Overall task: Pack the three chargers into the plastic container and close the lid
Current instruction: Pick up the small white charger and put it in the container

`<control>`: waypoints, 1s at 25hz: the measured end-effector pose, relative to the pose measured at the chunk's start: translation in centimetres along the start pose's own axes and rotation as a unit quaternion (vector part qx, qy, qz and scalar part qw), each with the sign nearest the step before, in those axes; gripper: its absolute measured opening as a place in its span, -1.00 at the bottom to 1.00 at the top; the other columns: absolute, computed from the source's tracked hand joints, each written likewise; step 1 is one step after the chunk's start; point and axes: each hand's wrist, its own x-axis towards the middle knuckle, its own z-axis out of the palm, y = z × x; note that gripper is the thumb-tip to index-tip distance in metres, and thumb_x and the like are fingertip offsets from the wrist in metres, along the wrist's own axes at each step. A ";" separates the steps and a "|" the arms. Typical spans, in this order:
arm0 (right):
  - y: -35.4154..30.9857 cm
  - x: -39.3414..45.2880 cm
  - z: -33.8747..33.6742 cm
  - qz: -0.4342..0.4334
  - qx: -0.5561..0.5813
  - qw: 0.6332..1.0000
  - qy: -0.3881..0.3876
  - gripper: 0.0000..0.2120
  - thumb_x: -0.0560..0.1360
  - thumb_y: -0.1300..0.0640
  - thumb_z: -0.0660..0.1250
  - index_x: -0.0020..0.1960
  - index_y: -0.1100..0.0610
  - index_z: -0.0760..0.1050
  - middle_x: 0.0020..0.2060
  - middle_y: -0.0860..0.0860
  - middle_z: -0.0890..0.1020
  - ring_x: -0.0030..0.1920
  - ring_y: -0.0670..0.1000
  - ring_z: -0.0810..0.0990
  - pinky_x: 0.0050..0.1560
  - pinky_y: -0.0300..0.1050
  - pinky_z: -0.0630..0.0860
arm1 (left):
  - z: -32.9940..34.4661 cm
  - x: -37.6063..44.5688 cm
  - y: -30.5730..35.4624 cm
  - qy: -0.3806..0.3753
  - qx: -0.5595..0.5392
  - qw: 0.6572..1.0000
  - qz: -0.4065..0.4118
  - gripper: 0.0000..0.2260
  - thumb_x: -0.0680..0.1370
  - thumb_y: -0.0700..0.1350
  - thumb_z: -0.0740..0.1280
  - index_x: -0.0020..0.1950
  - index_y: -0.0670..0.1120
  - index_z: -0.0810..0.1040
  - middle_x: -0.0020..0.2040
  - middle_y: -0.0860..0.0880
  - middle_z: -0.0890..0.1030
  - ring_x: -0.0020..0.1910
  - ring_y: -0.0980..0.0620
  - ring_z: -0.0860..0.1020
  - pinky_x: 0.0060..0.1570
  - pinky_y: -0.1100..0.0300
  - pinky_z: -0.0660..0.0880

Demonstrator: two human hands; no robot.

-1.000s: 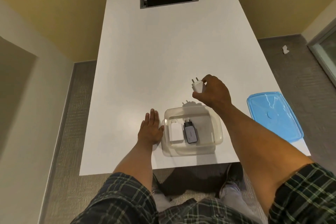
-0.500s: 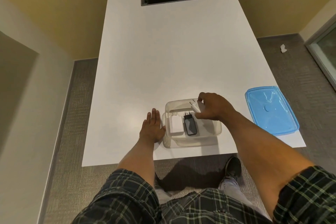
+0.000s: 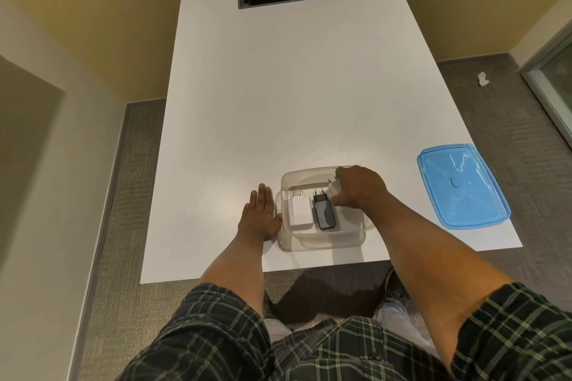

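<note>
A: What is lying on the left side of the desk?

B: The left hand is resting flat on the white surface, fingers spread and holding nothing, its edge just touching the left wall of the clear plastic container, likely steadying it.

A: And inside the container?

B: A white charger is lying flat at the left, prongs pointing far. Just right of it, touching or nearly so, a black charger is lying the same way. Right again, the right hand is reaching down into the container, its grip pinching a third charger, white, mostly hidden by the fingers.

A: How will these things handle?

B: The chargers are looking small, rigid and light, with smooth shells, so pinching each by its flat sides seems safest, away from the prongs. The container is looking thin and light, so it may be sliding if pushed.

A: Where is the lid?

B: The blue lid is lying well apart to the right, near the desk's right edge. It probably flexes a little; taking it by its rim seems sensible.

A: Any writing?

B: No readable brand or label is showing.
</note>
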 end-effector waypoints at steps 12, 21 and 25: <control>-1.1 -0.4 2.1 0.050 -0.036 0.998 -0.021 -0.79 0.50 0.06 0.33 0.07 0.13 0.58 -0.01 0.06 0.67 0.04 0.15 0.66 -0.18 -0.11 0.42 | 0.0 0.1 0.1 0.003 0.002 1.000 -0.001 -0.32 0.71 0.10 0.02 0.65 -0.14 -0.31 0.64 -0.11 -0.35 0.65 -0.15 -0.27 0.63 -0.09 -0.14; -1.1 -0.5 3.7 0.067 -0.013 0.997 -0.023 -0.73 0.52 0.14 0.33 0.19 0.19 0.49 0.07 0.09 0.67 0.11 0.16 0.65 -0.14 -0.09 0.42 | 0.5 0.1 -0.2 0.034 0.018 0.999 0.006 -0.34 0.71 0.10 0.01 0.65 -0.14 -0.28 0.65 -0.11 -0.31 0.66 -0.15 -0.24 0.64 -0.09 -0.10; -1.1 -0.3 3.6 0.079 -0.007 0.996 -0.035 -0.71 0.49 0.15 0.35 0.19 0.19 0.48 0.07 0.10 0.66 0.11 0.16 0.65 -0.14 -0.09 0.43 | 0.9 0.0 -0.3 0.049 0.026 0.998 0.010 -0.34 0.72 0.10 0.00 0.65 -0.14 -0.28 0.65 -0.11 -0.31 0.65 -0.15 -0.24 0.64 -0.10 -0.09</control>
